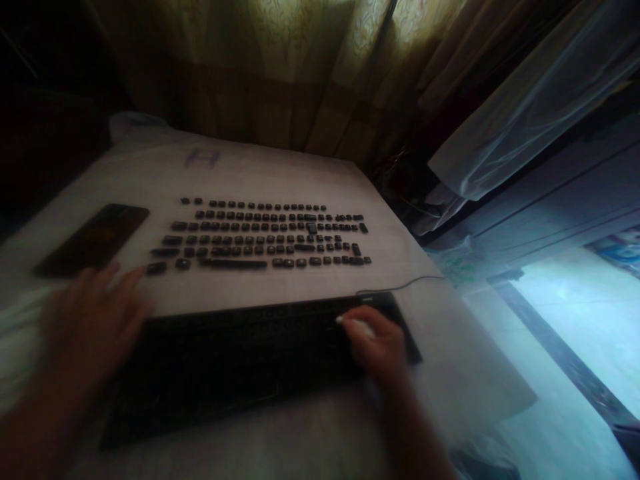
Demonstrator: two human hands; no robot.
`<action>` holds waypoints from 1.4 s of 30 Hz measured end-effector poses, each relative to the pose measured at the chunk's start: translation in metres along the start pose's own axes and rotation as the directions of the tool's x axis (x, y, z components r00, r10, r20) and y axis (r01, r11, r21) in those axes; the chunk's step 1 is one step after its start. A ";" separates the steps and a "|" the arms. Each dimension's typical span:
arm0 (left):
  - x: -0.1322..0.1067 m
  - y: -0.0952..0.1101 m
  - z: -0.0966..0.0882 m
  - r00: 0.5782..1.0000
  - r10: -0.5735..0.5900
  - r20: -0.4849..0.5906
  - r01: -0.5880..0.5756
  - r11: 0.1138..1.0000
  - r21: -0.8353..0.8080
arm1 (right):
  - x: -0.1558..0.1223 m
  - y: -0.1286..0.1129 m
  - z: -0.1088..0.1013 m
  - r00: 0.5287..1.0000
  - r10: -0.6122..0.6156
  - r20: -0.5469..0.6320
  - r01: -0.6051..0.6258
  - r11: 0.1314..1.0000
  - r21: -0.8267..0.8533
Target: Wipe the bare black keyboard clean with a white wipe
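Observation:
A black keyboard base (240, 360) lies in front of me on a white-covered surface (280, 173). Beyond it, several loose black keycaps (260, 233) are laid out in rows in keyboard order. My left hand (90, 320) rests at the keyboard's left end with fingers stretched out, blurred by motion. My right hand (377, 343) is over the keyboard's right part, fingers pinched around a small white thing (357, 327) that I cannot make out. A thin cable (400, 287) runs from the keyboard's back right corner.
A dark phone (95, 240) lies flat to the left of the keycaps. Patterned curtains (280, 73) hang behind the surface. The surface's right edge drops to a pale floor (575, 333), with plastic sheeting (525, 107) at the upper right.

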State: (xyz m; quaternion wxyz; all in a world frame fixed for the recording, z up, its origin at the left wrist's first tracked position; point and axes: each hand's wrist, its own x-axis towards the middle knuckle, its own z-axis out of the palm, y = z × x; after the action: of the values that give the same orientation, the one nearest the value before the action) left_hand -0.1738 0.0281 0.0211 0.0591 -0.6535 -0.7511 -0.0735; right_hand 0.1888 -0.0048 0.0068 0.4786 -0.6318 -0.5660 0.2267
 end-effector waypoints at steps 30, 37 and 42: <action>-0.001 0.003 0.000 0.998 0.057 0.012 -0.057 0.998 0.018 | -0.002 -0.005 0.013 0.854 -0.407 0.324 0.487 0.844 -0.225; 0.002 0.000 0.002 0.998 0.053 0.021 -0.054 0.998 0.017 | -0.003 -0.005 0.015 0.842 -0.427 0.329 0.517 0.813 -0.267; 0.003 -0.001 0.003 0.999 0.034 0.033 -0.035 0.999 0.026 | -0.003 -0.007 0.015 0.846 -0.418 0.330 0.512 0.809 -0.288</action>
State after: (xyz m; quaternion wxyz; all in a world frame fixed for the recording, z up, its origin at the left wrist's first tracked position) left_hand -0.1753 0.0314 0.0191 0.0568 -0.6665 -0.7416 -0.0516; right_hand 0.1721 -0.0026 0.0052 0.3179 -0.5161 -0.7922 0.0704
